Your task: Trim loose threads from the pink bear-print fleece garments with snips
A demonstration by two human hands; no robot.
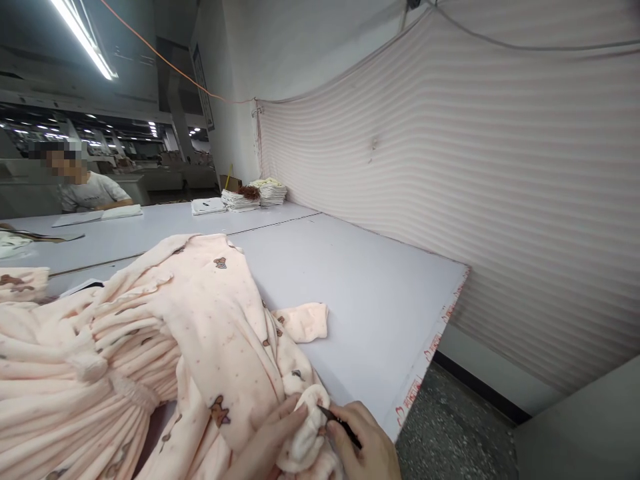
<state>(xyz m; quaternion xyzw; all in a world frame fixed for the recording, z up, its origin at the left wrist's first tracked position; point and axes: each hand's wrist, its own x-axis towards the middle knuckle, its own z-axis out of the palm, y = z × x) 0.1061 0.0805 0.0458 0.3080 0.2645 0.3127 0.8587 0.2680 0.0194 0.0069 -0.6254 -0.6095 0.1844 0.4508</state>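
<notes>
A soft pale pink garment [220, 333] with little brown bear prints lies spread over the table, its gathered part bunched at the left. Near the table's front edge, my left hand [273, 433] is closed on a bunched, light-coloured edge of this garment. My right hand [367, 440] grips a small black pointed tool [343, 427], possibly thread snips, though most of it is hidden in the fingers. The tool's tip touches or nearly touches the bunched cloth beside my left fingertips. One sleeve [305, 322] sticks out to the right on the tabletop.
The grey-white table [370, 287] ends on the right at a taped edge above a speckled floor [450, 413]. Striped cloth [450, 153] hangs along the right side. Folded fabric stacks [241, 200] stand at the back. A person [93, 190] sits across the table, far left.
</notes>
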